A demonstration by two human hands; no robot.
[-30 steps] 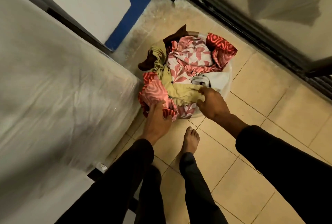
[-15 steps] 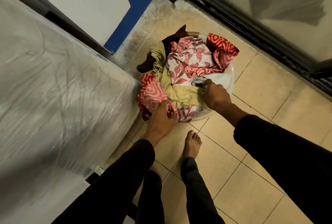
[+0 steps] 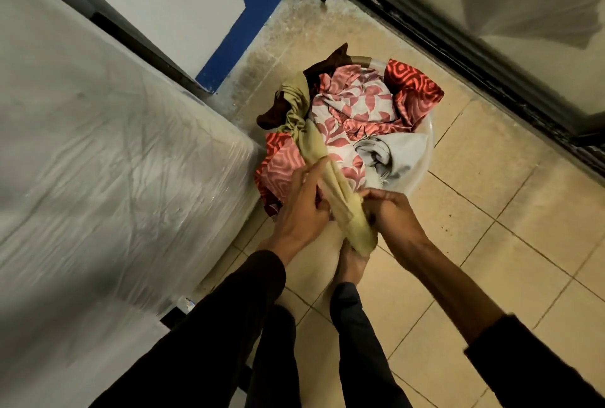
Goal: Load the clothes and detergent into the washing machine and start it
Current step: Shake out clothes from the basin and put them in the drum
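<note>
Olive-yellow garment (image 3: 330,185), drawn taut from the heap of clothes (image 3: 357,113) in a translucent plastic basket (image 3: 422,165) on the tiled floor (image 3: 491,211). Left hand (image 3: 302,211) and right hand (image 3: 391,214) both grip its near end, close together at the basket's near rim. Plastic-wrapped washing machine (image 3: 108,178) stands just beside the basket's left edge.

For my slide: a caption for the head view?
Both hands, left and right, pull an olive garment from the laundry basket.

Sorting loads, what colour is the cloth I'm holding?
Pale yellow-green cloth, plain, clearest in the head view.
</note>
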